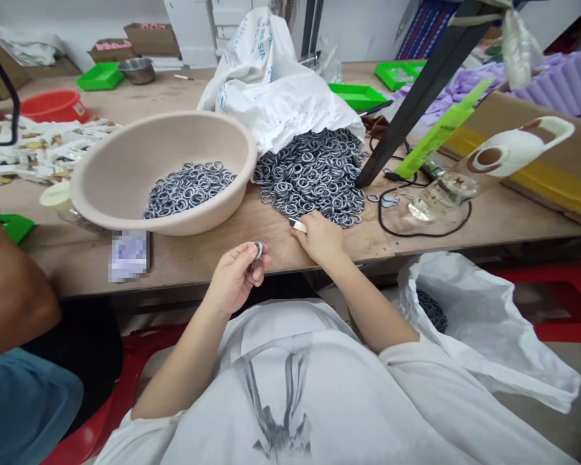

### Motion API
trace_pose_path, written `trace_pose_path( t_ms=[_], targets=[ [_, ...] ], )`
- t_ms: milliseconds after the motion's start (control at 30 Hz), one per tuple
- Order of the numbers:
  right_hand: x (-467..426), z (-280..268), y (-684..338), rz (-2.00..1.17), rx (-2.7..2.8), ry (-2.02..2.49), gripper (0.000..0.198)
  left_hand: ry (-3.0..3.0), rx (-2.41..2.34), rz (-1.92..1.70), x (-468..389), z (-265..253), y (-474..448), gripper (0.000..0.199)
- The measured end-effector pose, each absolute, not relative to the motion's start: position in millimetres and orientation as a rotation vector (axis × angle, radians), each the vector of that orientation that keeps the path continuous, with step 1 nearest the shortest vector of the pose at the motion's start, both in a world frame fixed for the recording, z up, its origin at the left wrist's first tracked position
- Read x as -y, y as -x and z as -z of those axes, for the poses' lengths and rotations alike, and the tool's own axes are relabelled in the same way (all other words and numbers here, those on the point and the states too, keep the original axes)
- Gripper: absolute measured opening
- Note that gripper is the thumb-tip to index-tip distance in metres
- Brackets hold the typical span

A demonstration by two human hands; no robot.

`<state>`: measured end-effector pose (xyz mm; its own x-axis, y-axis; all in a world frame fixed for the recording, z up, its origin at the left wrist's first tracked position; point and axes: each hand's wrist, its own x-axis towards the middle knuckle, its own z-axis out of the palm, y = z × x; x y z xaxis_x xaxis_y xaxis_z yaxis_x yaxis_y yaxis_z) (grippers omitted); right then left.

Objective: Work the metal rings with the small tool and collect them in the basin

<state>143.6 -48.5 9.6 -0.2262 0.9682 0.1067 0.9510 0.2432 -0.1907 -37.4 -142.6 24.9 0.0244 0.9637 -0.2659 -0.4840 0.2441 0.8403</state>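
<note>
Between the thumb and fingers of my left hand (237, 274) is a grey ring (258, 250), held above the table's front edge. My right hand (322, 239) is closed around a small tool with a white handle (298, 225); its short dark tip points left, and its exact kind is unclear. That hand rests at the near edge of a heap of grey rings (314, 171), which spills from a white sack (290, 97). Left of the heap, a large beige basin (101, 174) holds more grey rings (191, 187).
A slanted dark metal post (407, 97) stands right of the heap. Beyond it are a clear bottle (445, 194) and a black cable (416, 235). An open white bag (489, 329) with rings hangs at my right. A co-worker's arm (10, 284) is at far left.
</note>
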Motion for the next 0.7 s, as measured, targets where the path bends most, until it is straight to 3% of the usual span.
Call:
trace_pose_path(
  t_ms=[100,267,533,700],
  targets=[
    [46,-9,-142,-0.129,2.309,1.816,0.024,-0.548,-1.023,-1.273,136,-21,42,0.033],
    [48,-13,-139,-0.151,2.308,1.735,0.027,-0.377,-1.021,-1.278,128,-19,40,0.013],
    [47,-7,-137,-0.135,2.369,1.784,0.026,-0.47,-1.028,-1.273,124,-15,35,0.023],
    [50,-8,-137,-0.412,2.203,1.572,0.024,-0.67,-1.158,-1.331,122,-2,28,0.03]
  ],
)
